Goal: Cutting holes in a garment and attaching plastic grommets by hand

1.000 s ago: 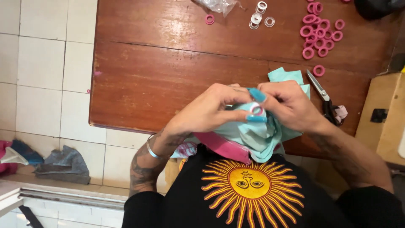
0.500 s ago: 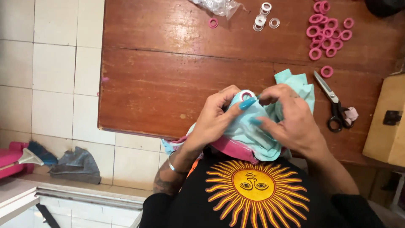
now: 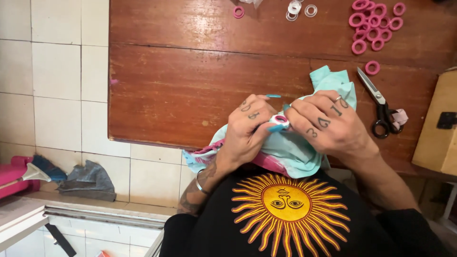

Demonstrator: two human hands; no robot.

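Note:
My left hand (image 3: 247, 128) and my right hand (image 3: 326, 124) meet over a bundle of light blue fabric (image 3: 297, 152) with a pink strip, held at the near edge of the wooden table (image 3: 190, 71). Between the fingertips of both hands sits a small pink and white ring (image 3: 280, 120), pressed against the fabric. Both hands pinch the ring and cloth together. More of the blue fabric (image 3: 335, 83) pokes out behind my right hand.
Black-handled scissors (image 3: 379, 105) lie right of my hands. A pile of pink rings (image 3: 373, 26) sits at the far right, one loose pink ring (image 3: 372, 67) nearer, white rings (image 3: 299, 8) at the far edge. A wooden box (image 3: 440, 128) stands at right. Tiled floor lies left.
My hands and the fabric bundle have shifted slightly to the right and away from my body, still pinching the ring. The view has also drifted.

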